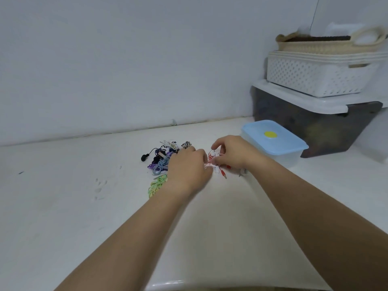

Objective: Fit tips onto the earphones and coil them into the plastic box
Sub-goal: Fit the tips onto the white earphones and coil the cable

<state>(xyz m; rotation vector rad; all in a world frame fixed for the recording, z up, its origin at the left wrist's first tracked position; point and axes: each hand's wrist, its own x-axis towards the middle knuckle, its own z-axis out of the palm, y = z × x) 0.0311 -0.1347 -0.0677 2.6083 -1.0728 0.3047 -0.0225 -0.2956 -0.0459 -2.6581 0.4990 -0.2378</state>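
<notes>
Mid-frame, our left hand (pixel 189 168) and right hand (pixel 233 152) pinch the red earphones (pixel 216 162); we should seat the tip squarely, gently.

No text, label or number can be read anywhere.

a white counter (pixel 63 206) meets a pale wall (pixel 126 59). in the far right corner stands a dark bin (pixel 315 131) with a white lid (pixel 294 95). a white perforated basket (pixel 315 78) sits on the lid, with a woven basket (pixel 315 46) on top.
</notes>
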